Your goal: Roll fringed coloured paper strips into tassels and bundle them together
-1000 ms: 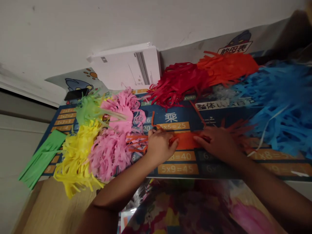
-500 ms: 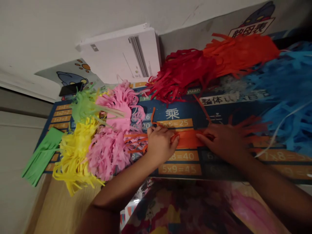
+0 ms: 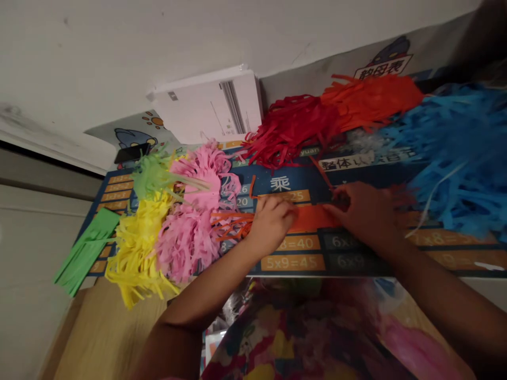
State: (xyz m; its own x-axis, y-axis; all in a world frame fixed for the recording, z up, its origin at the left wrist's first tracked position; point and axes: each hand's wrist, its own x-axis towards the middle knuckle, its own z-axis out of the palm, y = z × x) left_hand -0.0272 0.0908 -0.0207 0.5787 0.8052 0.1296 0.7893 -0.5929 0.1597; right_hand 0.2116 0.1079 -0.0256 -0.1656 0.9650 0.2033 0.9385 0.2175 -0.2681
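Observation:
An orange fringed paper (image 3: 309, 219) lies flat on the printed mat, its cut strips fanning out to the left. My left hand (image 3: 271, 219) is on its left part, fingers curled and pressed onto it. At the paper's right end is my right hand (image 3: 362, 214), thumb beside the sheet's edge. Its bent fingers pinch a thin orange paper strip (image 3: 321, 171) that sticks up and away to the left. My right hand hides the paper's right fringe in part. A loose orange scrap (image 3: 252, 186) lies just above my left hand.
Pink (image 3: 202, 192), yellow (image 3: 140, 237) and green (image 3: 87, 250) fringed papers lie at left. Red (image 3: 295, 129) and orange-red fringes (image 3: 370, 100) lie at the back, a blue heap (image 3: 463, 158) at right. A white box (image 3: 209, 105) leans on the wall. The mat's (image 3: 233, 272) front edge faces me.
The view has shifted a little. My right thumb has lifted slightly from the orange paper, and the right fingers have curled in around the thin strip. My left hand stays on the paper.

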